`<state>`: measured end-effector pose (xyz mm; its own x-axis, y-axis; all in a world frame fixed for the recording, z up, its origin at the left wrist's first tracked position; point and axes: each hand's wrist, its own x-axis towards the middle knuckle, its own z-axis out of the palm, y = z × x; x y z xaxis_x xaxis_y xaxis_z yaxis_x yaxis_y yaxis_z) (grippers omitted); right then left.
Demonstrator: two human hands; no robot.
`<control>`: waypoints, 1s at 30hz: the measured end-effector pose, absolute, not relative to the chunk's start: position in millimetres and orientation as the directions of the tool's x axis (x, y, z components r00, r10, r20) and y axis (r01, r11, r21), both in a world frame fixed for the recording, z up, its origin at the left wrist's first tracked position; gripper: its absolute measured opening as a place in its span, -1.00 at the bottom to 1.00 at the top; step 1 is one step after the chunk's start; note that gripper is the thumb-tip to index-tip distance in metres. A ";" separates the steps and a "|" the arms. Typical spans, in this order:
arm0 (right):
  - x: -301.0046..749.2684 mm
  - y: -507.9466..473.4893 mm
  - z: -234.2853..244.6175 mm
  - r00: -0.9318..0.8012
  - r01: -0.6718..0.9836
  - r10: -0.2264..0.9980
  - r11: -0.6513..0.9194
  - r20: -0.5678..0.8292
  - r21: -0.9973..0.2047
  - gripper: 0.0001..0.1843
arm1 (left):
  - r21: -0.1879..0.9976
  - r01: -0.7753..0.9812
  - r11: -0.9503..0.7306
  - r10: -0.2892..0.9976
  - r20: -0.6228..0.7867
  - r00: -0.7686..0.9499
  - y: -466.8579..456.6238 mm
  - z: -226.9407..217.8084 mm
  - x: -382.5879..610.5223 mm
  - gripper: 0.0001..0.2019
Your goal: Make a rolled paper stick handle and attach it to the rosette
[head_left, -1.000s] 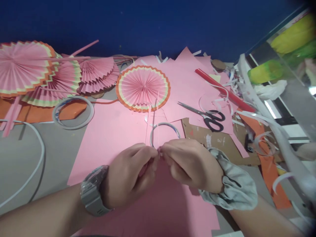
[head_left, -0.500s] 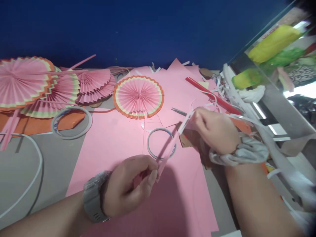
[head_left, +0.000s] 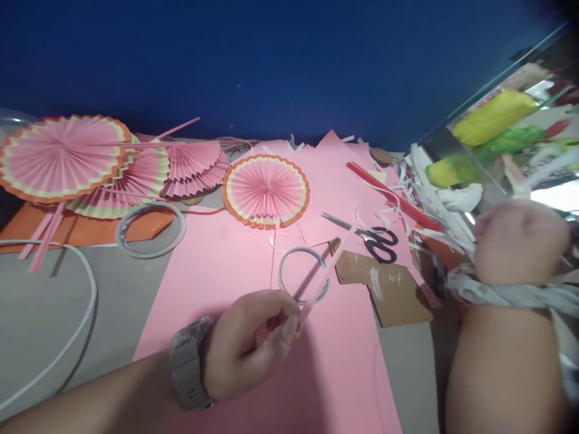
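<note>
My left hand (head_left: pixel 253 346), wearing a grey watch, pinches the lower end of a narrow pink paper strip (head_left: pixel 326 274) between thumb and fingertips. The strip slants up and away to the right, over a roll of tape (head_left: pixel 281 274) lying on pink paper sheets (head_left: pixel 217 265). At the far right is my right hand (head_left: pixel 520 241), smeared by motion, above white paper scraps; its fingers are hard to make out. A pale strip (head_left: pixel 549 172) shows just beyond it. Black-handled scissors (head_left: pixel 382 244) lie near the pink strip's upper end.
A round pleated paper fan (head_left: pixel 266 190) lies ahead, and several more fans (head_left: pixel 63 158) are piled at left. A second tape roll (head_left: pixel 174 241) sits beside orange paper (head_left: pixel 18 226). Cardboard (head_left: pixel 398 295), a red strip (head_left: pixel 393 196) and white scraps (head_left: pixel 425 181) lie right. A blue wall (head_left: pixel 271 66) stands behind.
My right hand has left the pink strip's upper end and swung to the far right, uncovering the scissors' handles and the cardboard. My left hand still pinches the strip. The view has shifted slightly.
</note>
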<state>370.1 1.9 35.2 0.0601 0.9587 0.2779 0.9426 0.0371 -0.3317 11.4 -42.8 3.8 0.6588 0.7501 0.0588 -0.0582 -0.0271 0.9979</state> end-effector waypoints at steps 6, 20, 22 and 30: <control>306.4 10.9 33.4 0.154 0.918 0.948 -0.033 0.279 -0.396 -0.84 | 0.999 -0.052 -0.017 0.796 0.045 0.603 -42.5 3.4 12.1 -0.74; 207.4 -16.2 17.4 -0.407 0.049 0.881 -0.241 -0.240 -0.969 -0.69 | 0.996 0.077 0.047 0.783 -0.085 0.617 -39.6 5.3 16.7 -0.66; 205.9 -17.1 14.5 -0.349 0.064 0.905 -0.234 -0.241 -0.970 -0.71 | 0.993 0.106 0.060 0.774 -0.113 0.623 -39.5 4.8 17.5 -0.67; 208.3 -19.9 18.7 -0.415 0.107 0.888 -0.169 -0.199 -0.980 -0.72 | 0.995 0.080 0.065 0.737 -0.102 0.668 -40.6 2.8 16.2 -0.69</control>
